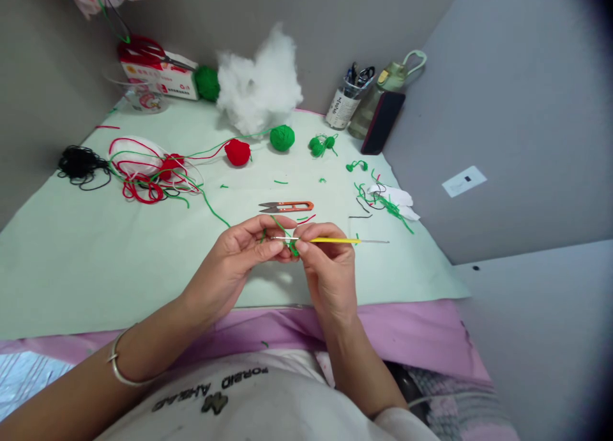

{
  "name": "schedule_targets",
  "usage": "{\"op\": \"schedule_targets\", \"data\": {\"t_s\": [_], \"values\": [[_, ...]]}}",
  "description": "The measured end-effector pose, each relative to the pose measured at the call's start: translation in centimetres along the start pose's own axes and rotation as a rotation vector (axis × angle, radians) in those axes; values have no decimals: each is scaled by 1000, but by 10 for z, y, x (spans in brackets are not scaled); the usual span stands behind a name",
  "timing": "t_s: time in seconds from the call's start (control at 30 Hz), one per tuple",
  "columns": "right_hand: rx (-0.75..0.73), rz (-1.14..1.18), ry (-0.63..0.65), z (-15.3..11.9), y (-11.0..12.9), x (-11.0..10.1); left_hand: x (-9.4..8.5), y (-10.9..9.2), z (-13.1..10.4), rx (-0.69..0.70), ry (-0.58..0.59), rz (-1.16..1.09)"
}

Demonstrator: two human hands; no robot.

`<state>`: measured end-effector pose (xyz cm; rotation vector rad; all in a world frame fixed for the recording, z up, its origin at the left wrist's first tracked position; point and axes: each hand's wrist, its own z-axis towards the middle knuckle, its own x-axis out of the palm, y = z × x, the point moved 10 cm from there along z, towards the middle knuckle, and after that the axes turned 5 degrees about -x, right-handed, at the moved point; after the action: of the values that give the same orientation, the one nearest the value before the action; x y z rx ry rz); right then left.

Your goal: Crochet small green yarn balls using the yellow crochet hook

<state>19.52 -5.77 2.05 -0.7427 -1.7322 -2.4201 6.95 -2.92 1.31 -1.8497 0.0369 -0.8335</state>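
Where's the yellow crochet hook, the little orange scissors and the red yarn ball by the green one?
Yellow crochet hook (335, 240): head view, on its yellow handle.
Orange thread snips (302, 206): head view, on the orange handle.
Red yarn ball (237, 152): head view, middle of the ball.

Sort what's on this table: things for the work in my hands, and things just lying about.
In the work:
- yellow-handled hook, in the right hand
- green yarn piece, in the left hand
- orange-handled snips, close by, so probably

Apparently just lying about:
- phone
- bottle
- pen holder
- black yarn
- green scraps
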Motion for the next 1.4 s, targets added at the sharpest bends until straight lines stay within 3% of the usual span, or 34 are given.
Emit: {"op": "schedule_targets", "data": {"t_s": [0.23,0.4,0.53,0.73,0.9,1.2,1.4], "values": [[58,88,93,-3,5,14,7,3,-3,-74,110,-124],[91,155,62,-3,7,15,14,-1,-3,-80,156,-198],[40,109,-1,-2,10,10,12,-4,-1,-41,92,-200],[-153,-46,-114,-3,20,2,5,-2,5,-7,-55,-272],[-185,-66,-184,-4,16,0,10,-4,9,39,-31,-286],[-210,-138,-274,-6,11,-5,6,-15,2,259,-76,43],[-325,-167,-319,-11,21,-6,8,-11,3,247,-77,34]]}}
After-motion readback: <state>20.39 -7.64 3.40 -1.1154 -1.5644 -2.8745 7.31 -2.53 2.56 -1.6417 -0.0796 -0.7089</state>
